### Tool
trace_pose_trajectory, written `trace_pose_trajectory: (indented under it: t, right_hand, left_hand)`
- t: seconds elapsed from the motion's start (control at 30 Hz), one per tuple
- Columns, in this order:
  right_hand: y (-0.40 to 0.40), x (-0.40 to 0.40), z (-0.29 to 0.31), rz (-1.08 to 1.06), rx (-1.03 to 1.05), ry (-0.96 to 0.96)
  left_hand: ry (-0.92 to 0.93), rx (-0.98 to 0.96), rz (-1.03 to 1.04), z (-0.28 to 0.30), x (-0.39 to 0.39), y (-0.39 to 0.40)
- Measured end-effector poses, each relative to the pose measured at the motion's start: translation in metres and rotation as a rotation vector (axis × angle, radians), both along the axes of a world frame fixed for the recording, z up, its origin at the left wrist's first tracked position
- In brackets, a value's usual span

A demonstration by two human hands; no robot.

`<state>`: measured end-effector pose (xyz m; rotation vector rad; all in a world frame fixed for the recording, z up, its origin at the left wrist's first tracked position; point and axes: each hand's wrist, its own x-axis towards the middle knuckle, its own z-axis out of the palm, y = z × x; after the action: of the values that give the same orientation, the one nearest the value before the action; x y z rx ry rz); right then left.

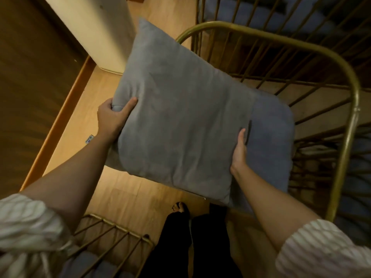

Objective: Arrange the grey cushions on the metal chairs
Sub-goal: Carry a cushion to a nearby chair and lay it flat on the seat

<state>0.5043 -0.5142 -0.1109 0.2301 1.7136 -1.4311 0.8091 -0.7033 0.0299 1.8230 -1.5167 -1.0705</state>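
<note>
I hold a large grey cushion (180,117) in the air with both hands, tilted over the seat of a gold metal wire chair (353,93). My left hand (112,117) grips its left edge, thumb on top. At the cushion's lower right edge, my right hand (240,151) is clamped on it. A bluish-grey seat cushion (273,137) lies on the chair under the held one, partly hidden by it.
A second gold wire chair (112,237) stands at the lower left by my legs, with grey fabric in it. Another wire chair back (241,9) shows at the top right. A white wall corner (96,33) and a dark wooden panel (30,77) lie left, over light wooden floor.
</note>
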Motion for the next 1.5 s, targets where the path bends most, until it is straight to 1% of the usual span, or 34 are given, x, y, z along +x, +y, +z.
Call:
trace_pose_trajectory:
  t: [0.1, 0.23, 0.3, 0.4, 0.57, 0.63, 0.8, 0.87, 0.97, 1.07, 1.23, 1.33, 1.37, 1.43, 1.5]
  right_hand:
    - [0.037, -0.026, 0.02, -0.075, 0.029, 0.059]
    - [0.093, -0.071, 0.041, -0.071, 0.068, 0.085]
    - [0.114, -0.091, 0.047, -0.056, 0.056, 0.131]
    - [0.136, -0.116, 0.049, -0.018, 0.108, 0.196]
    - [0.145, -0.141, 0.024, 0.074, 0.181, 0.293]
    - [0.144, -0.143, 0.012, 0.097, 0.225, 0.327]
    - [0.138, -0.14, -0.023, 0.116, 0.234, 0.37]
    - [0.135, -0.135, -0.041, 0.141, 0.226, 0.356]
    - [0.138, -0.13, -0.068, 0.233, 0.239, 0.309]
    - [0.141, -0.123, -0.072, 0.324, 0.267, 0.288]
    - [0.142, -0.119, -0.064, 0.344, 0.329, 0.352]
    - [0.15, -0.124, -0.077, 0.322, 0.426, 0.397]
    - [0.149, -0.119, -0.07, 0.322, 0.47, 0.412]
    - [0.145, -0.101, -0.031, 0.374, 0.552, 0.484]
    - [0.144, -0.085, 0.002, 0.504, 0.646, 0.597]
  left_hand:
    - [0.06, 0.01, -0.041, 0.009, -0.026, 0.031]
    - [0.113, 0.029, -0.156, 0.011, -0.069, 0.066]
    - [0.116, 0.092, -0.223, 0.004, -0.088, 0.078]
    - [0.099, 0.147, -0.301, -0.015, -0.11, 0.091]
    - [0.071, 0.243, -0.367, -0.064, -0.12, 0.104]
    - [0.06, 0.269, -0.36, -0.083, -0.121, 0.107]
    - [0.04, 0.287, -0.348, -0.133, -0.123, 0.11]
    - [0.034, 0.318, -0.349, -0.153, -0.123, 0.109]
    - [0.036, 0.395, -0.369, -0.18, -0.118, 0.107]
    - [0.041, 0.434, -0.393, -0.197, -0.114, 0.107]
    - [0.056, 0.404, -0.336, -0.192, -0.115, 0.113]
    - [-0.014, 0.379, -0.27, -0.186, -0.112, 0.115]
    - [-0.024, 0.382, -0.263, -0.185, -0.111, 0.116]
    - [-0.028, 0.396, -0.283, -0.173, -0.111, 0.121]
    - [-0.039, 0.407, -0.364, -0.147, -0.118, 0.131]
